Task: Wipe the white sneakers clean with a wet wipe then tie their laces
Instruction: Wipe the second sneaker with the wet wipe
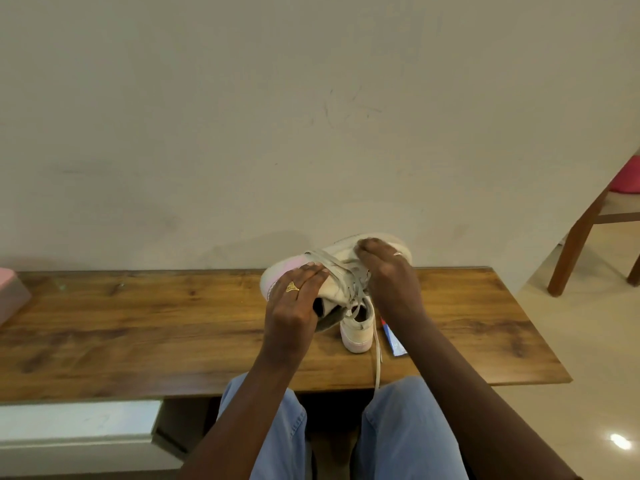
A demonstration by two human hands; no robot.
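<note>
I hold one white sneaker [341, 254] tilted up above the wooden table [138, 323], its pinkish sole turned left. My left hand [294, 303] grips it at the collar, fingers spread over its side. My right hand [384, 271] reaches over the toe, fingertips bunched on what looks like a pale wet wipe [357, 247], hard to tell from the shoe. The second white sneaker [356, 332] stands on the table just below, heel towards me. Its loose lace [376, 358] hangs over the front edge between my knees.
A blue and red wipe packet [394, 342] lies right of the standing sneaker, partly under my right forearm. A pink box [10, 289] sits at the table's far left. A wooden chair [581, 230] stands on the floor to the right. The wall is right behind the table.
</note>
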